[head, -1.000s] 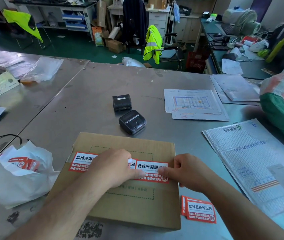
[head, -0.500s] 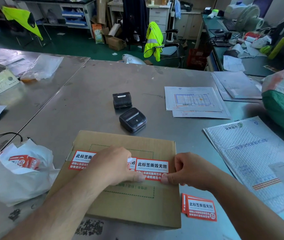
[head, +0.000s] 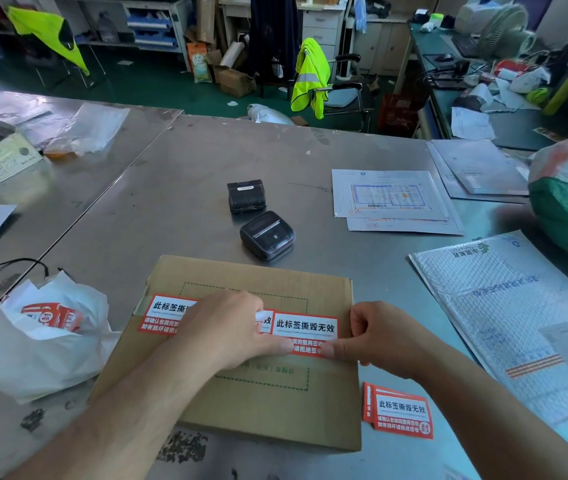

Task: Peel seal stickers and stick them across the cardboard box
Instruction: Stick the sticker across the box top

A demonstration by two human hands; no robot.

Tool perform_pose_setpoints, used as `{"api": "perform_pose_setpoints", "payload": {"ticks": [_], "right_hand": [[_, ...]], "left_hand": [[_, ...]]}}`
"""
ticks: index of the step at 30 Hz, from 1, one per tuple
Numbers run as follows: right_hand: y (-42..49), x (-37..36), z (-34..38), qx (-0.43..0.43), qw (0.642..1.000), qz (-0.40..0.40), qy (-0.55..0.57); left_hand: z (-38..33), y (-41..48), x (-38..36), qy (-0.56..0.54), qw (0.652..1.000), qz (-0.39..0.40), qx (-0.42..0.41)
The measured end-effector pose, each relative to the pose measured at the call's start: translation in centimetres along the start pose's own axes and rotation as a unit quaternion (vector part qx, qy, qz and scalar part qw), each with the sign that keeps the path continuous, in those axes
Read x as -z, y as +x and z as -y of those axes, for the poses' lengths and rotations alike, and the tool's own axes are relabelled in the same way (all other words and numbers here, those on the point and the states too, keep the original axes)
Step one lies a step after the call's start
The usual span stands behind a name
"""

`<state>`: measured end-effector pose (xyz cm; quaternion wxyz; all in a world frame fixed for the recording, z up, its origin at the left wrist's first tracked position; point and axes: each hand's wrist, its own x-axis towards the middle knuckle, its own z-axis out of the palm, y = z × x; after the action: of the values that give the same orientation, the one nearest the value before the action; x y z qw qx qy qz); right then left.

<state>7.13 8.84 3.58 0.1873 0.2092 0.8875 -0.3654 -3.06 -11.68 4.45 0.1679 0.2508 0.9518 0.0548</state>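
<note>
Single head-worn wide-angle view. It is positioned above the near edge of the bench and faces forward and down. The cardboard box lies close, at lower centre. Both forearms enter from the bottom edge. The upper frame takes in the room beyond.

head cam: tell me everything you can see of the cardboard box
The box is flat, brown cardboard, closed, lying on the steel table. A green dashed rectangle is printed on top. Two red-and-white stickers run across it: the left sticker reaches the left edge, the right sticker stops short of the right edge. The left hand and right hand rest on it, thumbs pressing the right sticker.
</note>
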Motion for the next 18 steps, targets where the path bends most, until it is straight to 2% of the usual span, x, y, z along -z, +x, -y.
{"api": "perform_pose_setpoints", "payload": {"ticks": [3,6,11,15,18], "right_hand": [[-0.1,-0.1,-0.1,0.007,1.000,0.003,-0.016],[-0.1,-0.9,-0.4,0.008,0.999,-0.039,0.000],[-0.4,-2.1,-0.4,0.001,0.993,-0.114,0.027],[-0.8,-1.7,-1.3,0.013,0.991,-0.108,0.080],[-1.1,-1.2,-2.4,0.003,0.983,-0.135,0.122]], "left_hand": [[0.4,-0.1,0.2,0.002,1.000,0.021,-0.018],[0.2,-0.2,0.2,0.005,1.000,0.011,-0.018],[-0.6,-0.6,-0.8,-0.015,0.996,-0.082,0.005],[-0.5,-0.6,-1.2,-0.057,0.988,-0.146,0.010],[-0.8,-0.6,-1.5,-0.095,0.977,-0.188,-0.008]]}}
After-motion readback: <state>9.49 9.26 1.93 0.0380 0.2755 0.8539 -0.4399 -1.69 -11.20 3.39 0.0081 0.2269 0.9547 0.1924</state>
